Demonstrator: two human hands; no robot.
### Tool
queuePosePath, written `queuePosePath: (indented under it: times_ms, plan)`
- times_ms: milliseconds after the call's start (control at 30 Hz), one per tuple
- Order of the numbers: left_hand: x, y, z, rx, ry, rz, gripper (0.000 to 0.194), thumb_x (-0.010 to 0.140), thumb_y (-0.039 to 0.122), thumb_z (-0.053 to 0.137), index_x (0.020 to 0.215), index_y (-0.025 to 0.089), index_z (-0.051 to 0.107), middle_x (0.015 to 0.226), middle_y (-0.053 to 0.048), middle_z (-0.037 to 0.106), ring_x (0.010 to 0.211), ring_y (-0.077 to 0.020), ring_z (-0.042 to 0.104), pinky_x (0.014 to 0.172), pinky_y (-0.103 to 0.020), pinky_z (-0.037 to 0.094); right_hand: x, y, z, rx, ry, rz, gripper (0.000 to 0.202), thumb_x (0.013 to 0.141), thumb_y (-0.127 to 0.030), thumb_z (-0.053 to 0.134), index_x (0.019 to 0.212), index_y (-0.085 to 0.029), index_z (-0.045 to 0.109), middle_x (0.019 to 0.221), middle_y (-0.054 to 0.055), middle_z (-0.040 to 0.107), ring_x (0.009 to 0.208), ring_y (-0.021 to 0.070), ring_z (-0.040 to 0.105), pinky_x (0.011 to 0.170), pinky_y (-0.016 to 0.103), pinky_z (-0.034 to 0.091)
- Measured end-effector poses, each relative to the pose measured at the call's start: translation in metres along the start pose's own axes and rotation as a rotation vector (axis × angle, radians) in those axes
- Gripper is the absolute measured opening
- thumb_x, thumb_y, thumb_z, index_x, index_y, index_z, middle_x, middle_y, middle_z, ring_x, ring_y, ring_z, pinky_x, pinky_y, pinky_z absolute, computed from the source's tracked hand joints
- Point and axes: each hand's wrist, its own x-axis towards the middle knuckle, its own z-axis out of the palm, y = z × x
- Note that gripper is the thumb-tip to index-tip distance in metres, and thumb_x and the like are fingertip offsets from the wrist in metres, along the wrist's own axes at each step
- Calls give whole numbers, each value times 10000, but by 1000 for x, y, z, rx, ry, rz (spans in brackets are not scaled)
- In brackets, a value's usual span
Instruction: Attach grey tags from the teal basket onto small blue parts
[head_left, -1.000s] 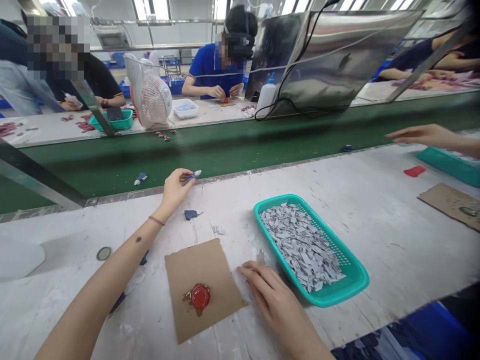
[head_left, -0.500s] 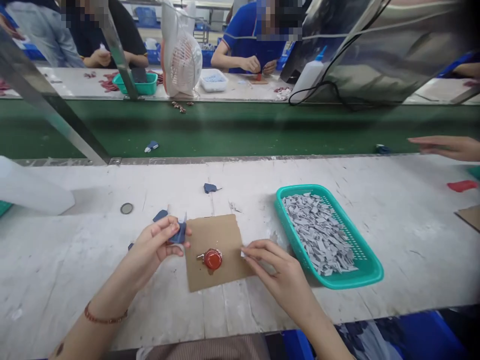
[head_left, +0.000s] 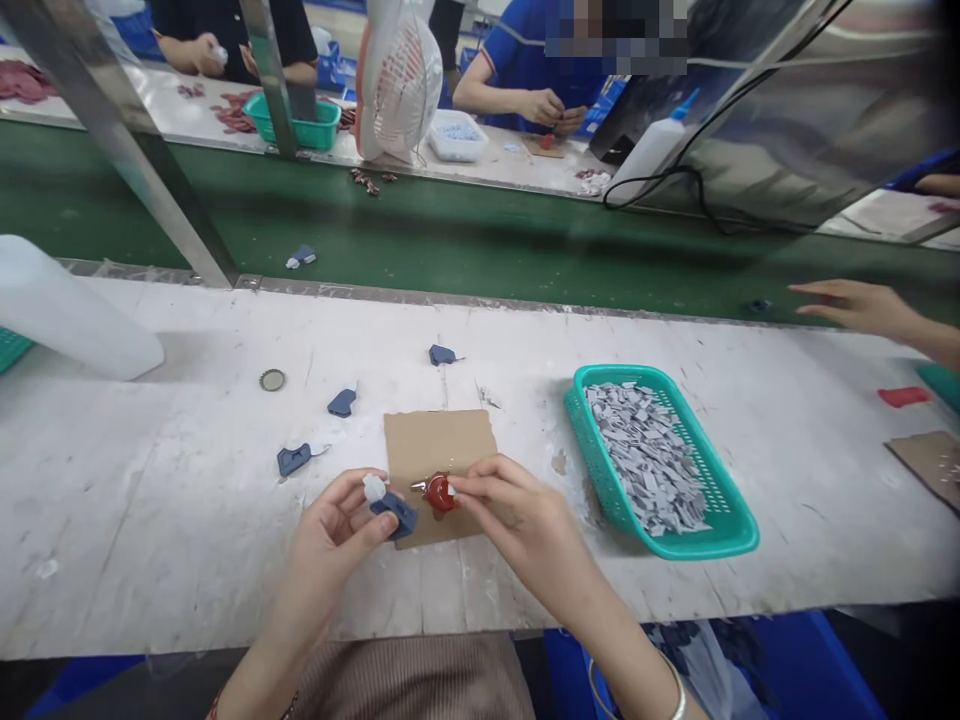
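My left hand (head_left: 330, 530) is closed on a small dark blue plastic piece (head_left: 396, 514) with a whitish tip, just left of the cardboard. My right hand (head_left: 540, 515) pinches a small pale chip (head_left: 451, 489) at the edge of a round red dish-like thing (head_left: 438, 493), which looks wet and has a shiny metal tip on its left. Whether the chip touches the red surface I cannot tell. Underneath lies a square of brown cardboard (head_left: 442, 433). Other dark blue pieces (head_left: 343, 402) with thin tails lie on the table to the left and behind.
A green basket (head_left: 739, 540) full of grey-white chips (head_left: 645, 455) stands to the right. A bottle cap (head_left: 272, 380) and a white bottle (head_left: 75, 315) are on the left. Behind runs a green belt (head_left: 450, 245); another person's hand (head_left: 862, 308) reaches over it at right.
My right hand has moved left with the chip, from the cardboard's right edge to the red dish-like thing. My left hand has come lower and turned the blue piece. The view has shifted.
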Motion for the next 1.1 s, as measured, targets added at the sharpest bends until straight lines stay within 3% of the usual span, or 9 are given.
queuePosePath:
  times_ms: [133, 267, 367, 833, 967, 1100]
  plan:
    - [-3, 1, 16, 20, -72, 59, 167, 721, 262, 805, 860, 211, 727, 929, -55, 761, 935, -224, 715, 826, -296, 568, 2, -13, -7, 403, 23, 220, 100, 853, -311, 712, 895, -257, 786, 928, 58, 734, 891, 196, 686, 813, 342, 574]
    - [-6, 2, 30, -20, -101, 80, 147, 739, 230, 788, 874, 222, 730, 993, -60, 776, 987, -239, 723, 863, -327, 586, 3, -26, -8, 617, -8, 292, 123, 801, -363, 770, 860, -258, 794, 942, 59, 739, 903, 202, 691, 830, 358, 585]
    - [-7, 1, 35, -42, -92, 93, 126, 737, 216, 788, 843, 228, 721, 1021, -54, 777, 1001, -233, 722, 875, -327, 591, 1, -31, -6, 639, -23, 284, 125, 789, -352, 783, 869, -257, 796, 959, 65, 728, 907, 203, 690, 802, 348, 600]
    - [-15, -3, 33, 60, -45, 210, 126, 738, 230, 805, 848, 266, 754, 959, -24, 762, 980, -220, 714, 836, -298, 601, -4, -40, -10, 380, -92, 201, 113, 855, -247, 713, 924, -278, 798, 1009, 58, 717, 1019, 210, 658, 962, 381, 523]
    - [-15, -3, 32, 118, -16, 292, 157, 703, 219, 831, 828, 293, 771, 902, -16, 764, 907, -227, 718, 802, -316, 599, -5, -36, -10, 628, -167, 291, 138, 805, -360, 767, 901, -260, 775, 1020, 52, 689, 962, 202, 663, 842, 340, 569]
    - [-15, 0, 36, 133, -37, 364, 154, 690, 198, 834, 796, 295, 779, 936, -28, 773, 1062, -253, 677, 944, -344, 543, -9, -33, -1, 849, -161, 342, 322, 910, -515, 611, 1088, -254, 677, 1030, 57, 655, 857, 163, 640, 693, 268, 557]
